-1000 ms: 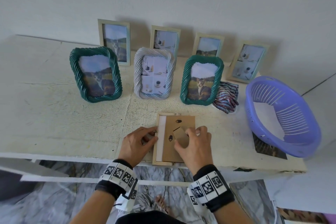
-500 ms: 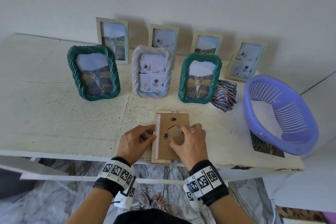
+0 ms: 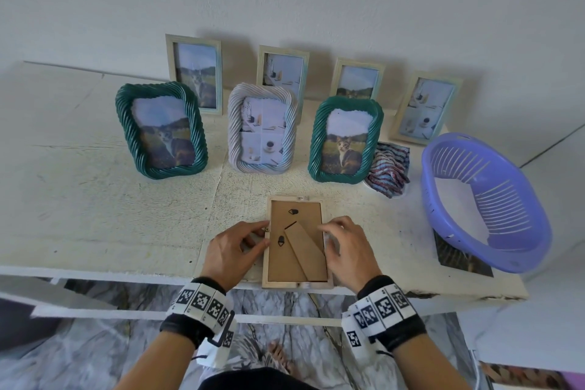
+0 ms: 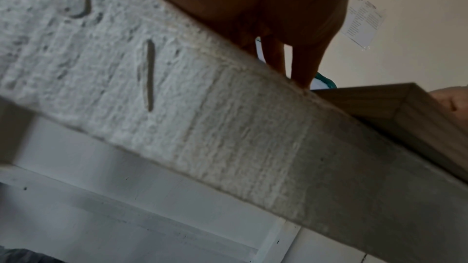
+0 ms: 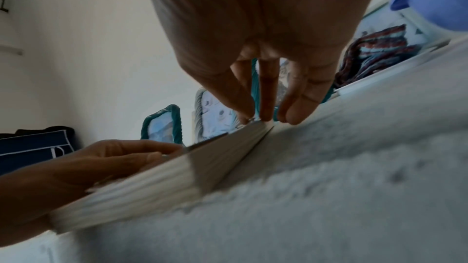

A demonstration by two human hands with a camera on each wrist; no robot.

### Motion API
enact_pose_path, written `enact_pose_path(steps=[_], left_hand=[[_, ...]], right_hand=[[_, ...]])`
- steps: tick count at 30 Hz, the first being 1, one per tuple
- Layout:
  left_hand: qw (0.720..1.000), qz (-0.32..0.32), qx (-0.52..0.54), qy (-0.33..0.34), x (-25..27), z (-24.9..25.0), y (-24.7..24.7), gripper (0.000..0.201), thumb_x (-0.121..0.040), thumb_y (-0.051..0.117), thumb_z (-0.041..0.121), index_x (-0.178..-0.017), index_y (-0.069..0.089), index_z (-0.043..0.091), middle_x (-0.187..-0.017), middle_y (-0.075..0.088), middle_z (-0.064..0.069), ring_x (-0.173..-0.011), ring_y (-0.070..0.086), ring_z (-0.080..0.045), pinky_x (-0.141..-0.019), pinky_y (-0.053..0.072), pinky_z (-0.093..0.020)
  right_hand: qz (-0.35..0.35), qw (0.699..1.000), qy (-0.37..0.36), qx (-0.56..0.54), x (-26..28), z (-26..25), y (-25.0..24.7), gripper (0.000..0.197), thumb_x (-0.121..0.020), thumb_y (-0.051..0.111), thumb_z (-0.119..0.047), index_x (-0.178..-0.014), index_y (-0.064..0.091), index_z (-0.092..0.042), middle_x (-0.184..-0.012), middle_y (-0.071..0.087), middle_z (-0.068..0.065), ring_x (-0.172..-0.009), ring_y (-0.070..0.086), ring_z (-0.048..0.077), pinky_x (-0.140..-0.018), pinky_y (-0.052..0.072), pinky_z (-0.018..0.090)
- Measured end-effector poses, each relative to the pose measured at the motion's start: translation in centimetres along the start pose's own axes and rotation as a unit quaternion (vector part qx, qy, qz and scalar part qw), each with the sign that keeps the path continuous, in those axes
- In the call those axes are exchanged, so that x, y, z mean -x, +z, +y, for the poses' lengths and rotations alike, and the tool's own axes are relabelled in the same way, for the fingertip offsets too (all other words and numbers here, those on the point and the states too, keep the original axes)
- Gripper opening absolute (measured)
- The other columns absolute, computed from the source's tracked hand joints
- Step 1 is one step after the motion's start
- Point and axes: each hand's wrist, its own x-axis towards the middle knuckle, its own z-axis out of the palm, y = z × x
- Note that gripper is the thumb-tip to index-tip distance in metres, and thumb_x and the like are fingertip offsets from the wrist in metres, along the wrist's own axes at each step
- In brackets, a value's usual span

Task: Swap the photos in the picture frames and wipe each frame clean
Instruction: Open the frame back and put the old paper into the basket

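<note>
We see a light wooden frame (image 3: 297, 244) lying face down at the lower centre of the head view, at the near edge of the white table (image 3: 95, 199), its brown backing board up and its cardboard stand lying flat on it. Our left hand (image 3: 232, 252) sits at the frame's left edge with fingers curled, thumb and fingertips pinching at a small metal tab there. Our right hand (image 3: 349, 250) sits at the right edge, fingers bent down onto the frame's rim; in the right wrist view the fingertips (image 5: 266, 113) touch the frame's edge.

Above the frame, mid-picture, stand 3 rope-pattern frames: green (image 3: 161, 130), grey (image 3: 262, 128) and green (image 3: 345, 139). 4 slim pale frames lean on the wall behind them. A striped cloth (image 3: 389, 168) lies just right of the right-hand green frame, and a purple basket (image 3: 484, 199) sits at the right.
</note>
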Motion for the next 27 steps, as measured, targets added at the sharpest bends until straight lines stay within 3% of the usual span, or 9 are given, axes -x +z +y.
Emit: enact_pose_path(steps=[4, 7, 9, 11, 14, 18, 22, 25, 27], left_hand=[[1.000, 0.000, 0.001, -0.001, 0.0, 0.1, -0.1, 0.037, -0.082, 0.066, 0.046, -0.116, 0.068, 0.033, -0.089, 0.066, 0.021, -0.076, 0.063, -0.003, -0.064, 0.054, -0.021], [1.000, -0.005, -0.003, -0.004, -0.1, 0.1, -0.1, 0.033, -0.084, 0.073, 0.036, -0.116, 0.068, 0.033, -0.088, 0.067, 0.020, -0.076, 0.063, -0.004, -0.064, 0.055, -0.022], [1.000, -0.006, -0.003, -0.003, 0.0, 0.1, -0.2, 0.035, -0.083, 0.070, 0.042, -0.117, 0.068, 0.033, -0.089, 0.067, 0.021, -0.076, 0.063, -0.004, -0.064, 0.055, -0.021], [1.000, -0.006, 0.001, -0.005, 0.0, 0.1, -0.2, 0.035, -0.083, 0.070, 0.043, -0.116, 0.068, 0.032, -0.089, 0.066, 0.022, -0.077, 0.064, -0.004, -0.065, 0.055, -0.021], [1.000, -0.003, 0.006, -0.014, 0.0, 0.1, -0.1, 0.034, -0.082, 0.077, 0.027, -0.115, 0.069, 0.030, -0.089, 0.067, 0.021, -0.077, 0.064, -0.005, -0.066, 0.056, -0.025], [1.000, -0.006, 0.001, -0.024, 0.0, 0.1, -0.1, 0.034, -0.082, 0.077, 0.026, -0.115, 0.069, 0.031, -0.089, 0.068, 0.019, -0.078, 0.063, -0.005, -0.066, 0.056, -0.023], [0.998, -0.012, 0.004, -0.056, -0.2, 0.4, 0.1, 0.036, -0.083, 0.076, 0.026, -0.117, 0.066, 0.031, -0.090, 0.067, 0.023, -0.082, 0.063, -0.002, -0.068, 0.053, -0.019], [0.999, 0.000, -0.012, -0.030, 0.0, 0.2, 0.2, 0.033, -0.084, 0.075, 0.027, -0.116, 0.068, 0.025, -0.090, 0.067, 0.021, -0.083, 0.062, 0.001, -0.066, 0.049, -0.010], [0.999, 0.000, -0.032, -0.005, 0.0, 0.1, 0.2, 0.033, -0.087, 0.070, 0.035, -0.118, 0.069, 0.023, -0.091, 0.066, 0.019, -0.077, 0.060, 0.004, -0.065, 0.044, -0.003]], right_hand=[[-0.028, 0.998, -0.053, -0.031, -1.3, 2.0, -1.0, 0.024, -0.088, 0.060, -0.007, -0.107, 0.067, -0.020, -0.104, 0.058, -0.008, -0.091, 0.058, 0.011, -0.078, 0.050, 0.026], [-0.051, 0.995, -0.071, -0.040, -2.5, 2.3, -1.9, 0.013, -0.088, 0.063, -0.010, -0.097, 0.067, -0.018, -0.095, 0.064, -0.008, -0.082, 0.058, 0.006, -0.074, 0.049, 0.027], [-0.079, 0.993, -0.086, -0.033, -3.2, 2.4, -2.5, 0.008, -0.086, 0.066, -0.013, -0.092, 0.067, -0.018, -0.092, 0.064, -0.007, -0.078, 0.056, 0.005, -0.071, 0.049, 0.027], [-0.113, 0.989, -0.091, -0.037, -3.8, 2.6, -3.1, 0.007, -0.085, 0.069, -0.017, -0.091, 0.068, -0.018, -0.092, 0.064, -0.006, -0.076, 0.055, 0.000, -0.070, 0.048, 0.022], [-0.149, 0.983, -0.096, -0.053, -4.3, 3.0, -3.5, 0.011, -0.084, 0.073, -0.021, -0.092, 0.067, -0.020, -0.094, 0.063, -0.005, -0.076, 0.054, 0.000, -0.070, 0.045, 0.018], [-0.184, 0.976, -0.110, -0.037, -5.0, 3.1, -3.4, 0.014, -0.085, 0.071, -0.027, -0.090, 0.059, -0.023, -0.095, 0.057, -0.004, -0.078, 0.049, -0.004, -0.070, 0.038, 0.012], [-0.153, 0.981, -0.115, -0.029, -5.2, 3.0, -2.7, 0.021, -0.086, 0.070, -0.030, -0.081, 0.053, -0.020, -0.087, 0.054, -0.002, -0.076, 0.048, 0.002, -0.068, 0.037, 0.013], [-0.123, 0.986, -0.110, -0.031, -4.8, 2.7, -2.2, 0.022, -0.086, 0.070, -0.027, -0.079, 0.054, -0.013, -0.084, 0.054, 0.001, -0.076, 0.051, 0.012, -0.068, 0.041, 0.023], [-0.111, 0.987, -0.108, -0.040, -4.6, 2.7, -2.1, 0.023, -0.086, 0.070, -0.026, -0.079, 0.054, -0.012, -0.083, 0.055, 0.002, -0.074, 0.053, 0.015, -0.068, 0.041, 0.024]])
